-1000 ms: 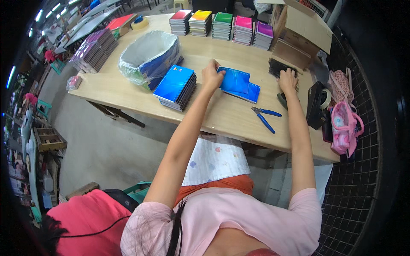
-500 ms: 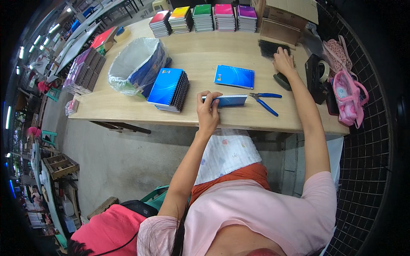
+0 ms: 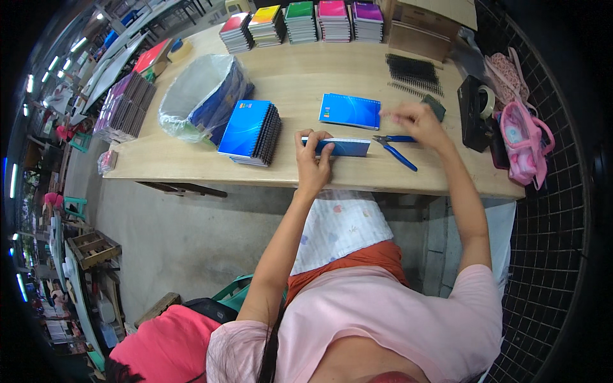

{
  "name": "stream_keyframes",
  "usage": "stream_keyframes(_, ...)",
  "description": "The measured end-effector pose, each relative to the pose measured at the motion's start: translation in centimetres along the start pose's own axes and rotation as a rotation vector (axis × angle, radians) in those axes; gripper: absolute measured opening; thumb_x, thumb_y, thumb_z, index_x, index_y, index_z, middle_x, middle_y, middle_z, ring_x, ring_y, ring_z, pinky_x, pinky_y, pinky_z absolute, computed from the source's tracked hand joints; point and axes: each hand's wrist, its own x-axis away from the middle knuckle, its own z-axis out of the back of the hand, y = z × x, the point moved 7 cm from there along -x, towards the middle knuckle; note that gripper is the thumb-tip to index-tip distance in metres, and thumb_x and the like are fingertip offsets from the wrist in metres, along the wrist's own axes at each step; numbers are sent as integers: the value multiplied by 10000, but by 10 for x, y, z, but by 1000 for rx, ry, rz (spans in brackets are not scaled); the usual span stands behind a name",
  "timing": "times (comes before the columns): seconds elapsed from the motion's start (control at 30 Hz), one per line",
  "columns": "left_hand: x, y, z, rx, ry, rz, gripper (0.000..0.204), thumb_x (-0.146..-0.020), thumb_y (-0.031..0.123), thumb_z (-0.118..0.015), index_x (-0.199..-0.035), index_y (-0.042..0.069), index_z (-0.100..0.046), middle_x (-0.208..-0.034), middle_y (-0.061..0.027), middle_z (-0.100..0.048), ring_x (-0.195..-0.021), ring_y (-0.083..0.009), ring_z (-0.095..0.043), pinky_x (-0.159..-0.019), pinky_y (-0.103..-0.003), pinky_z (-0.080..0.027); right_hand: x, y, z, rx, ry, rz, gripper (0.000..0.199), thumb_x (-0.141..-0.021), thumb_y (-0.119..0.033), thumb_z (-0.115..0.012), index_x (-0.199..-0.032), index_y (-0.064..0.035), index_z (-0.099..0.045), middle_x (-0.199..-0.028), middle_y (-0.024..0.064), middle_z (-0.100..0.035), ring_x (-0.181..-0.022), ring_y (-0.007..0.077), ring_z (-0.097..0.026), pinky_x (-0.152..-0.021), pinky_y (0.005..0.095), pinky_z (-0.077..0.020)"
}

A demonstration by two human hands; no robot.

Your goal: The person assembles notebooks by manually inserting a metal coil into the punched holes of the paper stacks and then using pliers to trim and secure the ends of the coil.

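My left hand (image 3: 313, 153) grips a small blue notebook (image 3: 348, 148), standing on its edge near the front of the table with its pale page edge upward. My right hand (image 3: 416, 122) is in the air right of a blue-covered notebook (image 3: 350, 111) that lies flat. Its fingers look pinched together but blurred, and what they hold, if anything, is too small to make out. Below this hand lie blue-handled cutting pliers (image 3: 401, 156), jaws toward the held notebook. Black wire binding spirals (image 3: 414, 75) lie in a pile beyond the right hand.
Left of my left hand is a stack of blue spiral notebooks (image 3: 246, 131), beside a plastic-lined bin (image 3: 198, 96). Several colored notebook stacks (image 3: 300, 24) line the far edge. A tape dispenser (image 3: 474, 115), pink bag (image 3: 520, 143) and cardboard box (image 3: 418, 41) occupy the right side.
My right hand has left the wire spirals and moved left and nearer, toward the flat notebook. My left hand keeps holding the upright notebook in nearly the same place.
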Motion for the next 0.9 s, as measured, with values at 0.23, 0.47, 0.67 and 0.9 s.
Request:
stream_keyframes(0.23,-4,2,-6,36,-25,-20,157,-861,93,-706,-982,30,-628,-1000,-128,-540,-1042,-297,-492,-918,-382,-411,29,-13,-37,-224,45,-72,174,-893,-80,-680,-1042,-89,-768,-803,27,-656,-676,85,-520,-623,256,-429)
stream_keyframes(0.47,-4,2,-7,-6,-11,-6,164,-870,95,-703,-1010,41,-636,-1021,-132,-527,-1036,-296,-500,-909,-381,-419,29,1,-47,-343,-44,-212,198,-889,-40,-671,-1072,-51,-747,-878,59,-681,-766,122,-589,-682,267,-459)
stream_keyframes(0.67,-4,9,-8,-52,13,-26,175,-869,84,-699,-1029,47,-637,-1027,-137,-521,-1055,-299,-494,-900,-384,-422,27,-23,-41,-182,-65,-29,152,-900,-79,-651,-1026,-25,-717,-865,86,-666,-777,184,-628,-686,323,-478)
stream_keyframes(0.9,-2,12,-7,-48,39,-56,155,-856,47,-687,-998,15,-632,-988,-147,-596,-1014,-318,-470,-867,-414,-427,27,-36,-37,21,-60,89,176,-901,-109,-645,-1038,-12,-697,-917,135,-646,-819,308,-623,-745,372,-489)
